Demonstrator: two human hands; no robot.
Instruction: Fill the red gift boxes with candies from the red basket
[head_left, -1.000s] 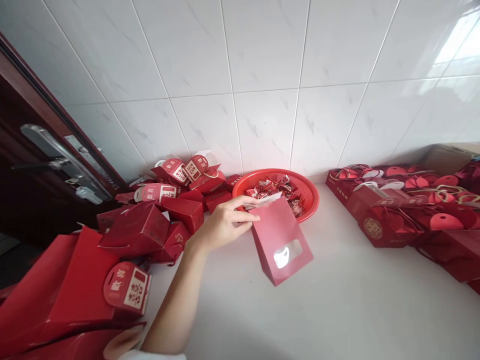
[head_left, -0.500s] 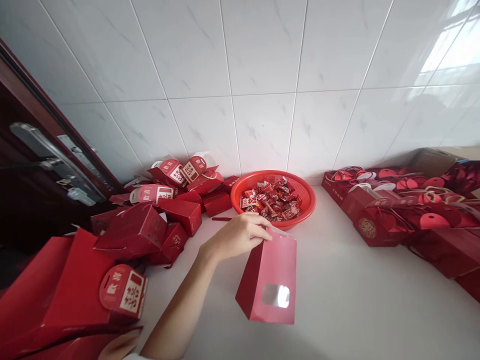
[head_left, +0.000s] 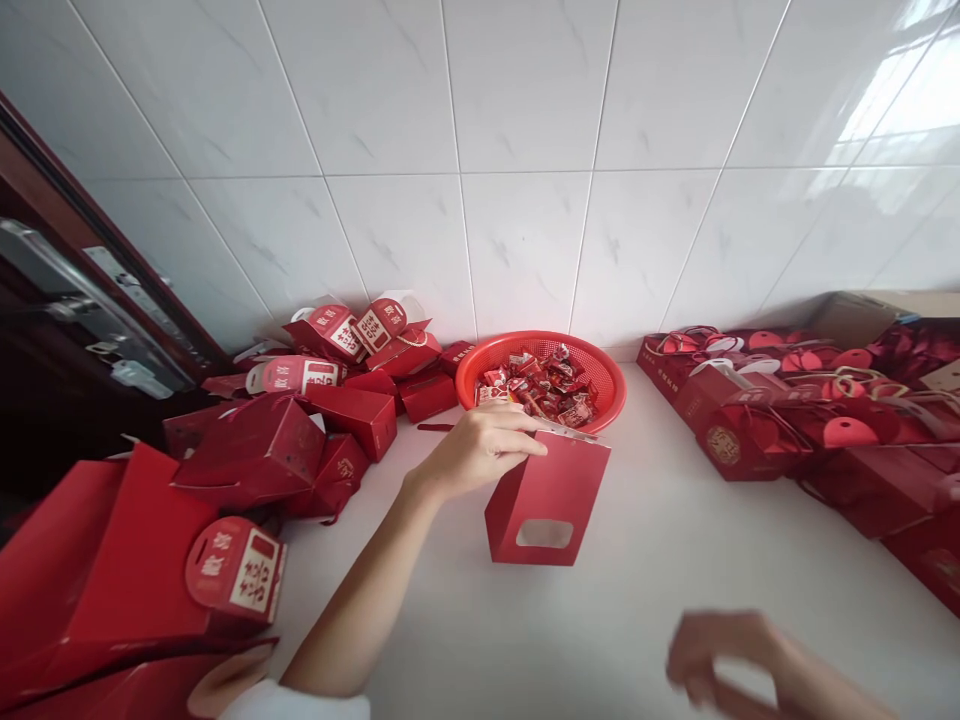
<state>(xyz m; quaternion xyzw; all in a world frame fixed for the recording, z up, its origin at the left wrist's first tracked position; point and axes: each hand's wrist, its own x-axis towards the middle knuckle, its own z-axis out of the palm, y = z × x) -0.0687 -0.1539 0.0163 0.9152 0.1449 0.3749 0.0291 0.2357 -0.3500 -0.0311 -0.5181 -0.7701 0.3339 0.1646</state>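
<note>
My left hand [head_left: 484, 447] grips the top edge of a red paper box [head_left: 555, 490] that has a clear window low on its front. The box stands on the white table, a little in front of a red plastic basket [head_left: 616, 400] of small wrapped candies [head_left: 551, 385]. At the lower right is my right hand [head_left: 731, 655], blurred, its fingers curled with a gap inside them and nothing visible between them. It is apart from the box.
Red boxes [head_left: 255, 450] lie heaped on the left, one large red box [head_left: 135, 560] nearest me. Rows of red boxes with cord handles [head_left: 757, 430] stand on the right, a cardboard box [head_left: 855, 315] behind them. A door handle [head_left: 75, 300] shows at far left.
The red box has moved up in view and tilted, with my left hand still on its top. My right hand has come into view at the lower right.
</note>
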